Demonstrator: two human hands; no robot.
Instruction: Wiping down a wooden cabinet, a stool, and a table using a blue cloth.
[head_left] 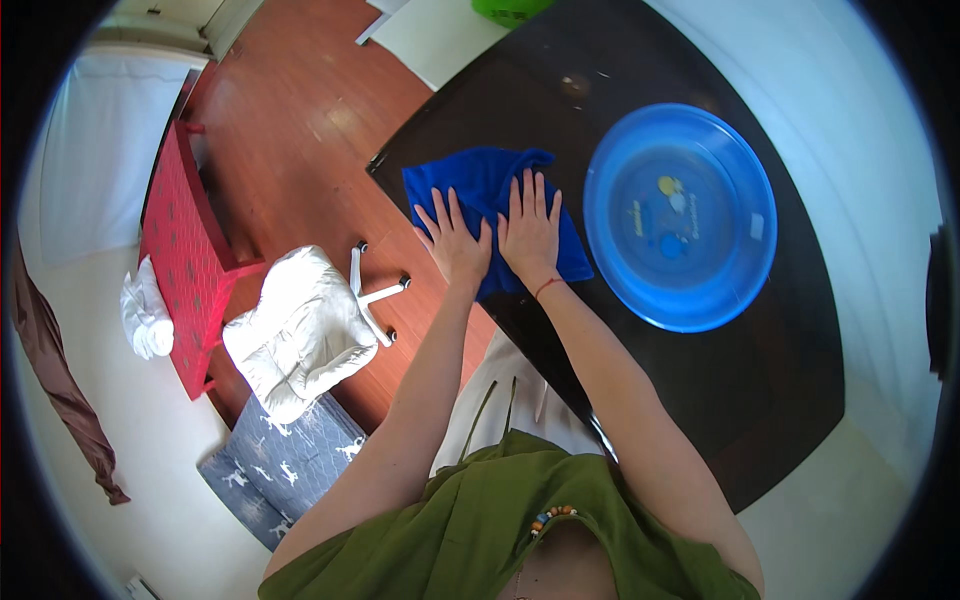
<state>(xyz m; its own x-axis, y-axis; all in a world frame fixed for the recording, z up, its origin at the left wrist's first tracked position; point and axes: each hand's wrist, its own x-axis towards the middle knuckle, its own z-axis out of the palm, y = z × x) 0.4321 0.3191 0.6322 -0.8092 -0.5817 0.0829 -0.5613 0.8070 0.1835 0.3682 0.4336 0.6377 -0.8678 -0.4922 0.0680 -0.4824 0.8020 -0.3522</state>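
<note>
A blue cloth [500, 170] lies spread and slightly wrinkled on the corner of a dark glossy table [570, 60]. My left hand [456, 238] rests on its left part, palm down with the fingers spread. Beside it my right hand [530, 228] presses flat on the cloth, fingers stretched away from me, a thin red string round the wrist. The two thumbs are close together. To the right of the cloth stands a round, translucent blue basin [700, 315] with coloured prints on its bottom; neither hand touches it. Whether it holds water I cannot tell.
A white padded swivel chair [305, 330] stands on the reddish wood floor [300, 120] to the left. Further left is a red patterned panel [190, 260] with a white bundle [146, 312] against it. A white surface [435, 40] with a green object [510, 8] lies beyond the table.
</note>
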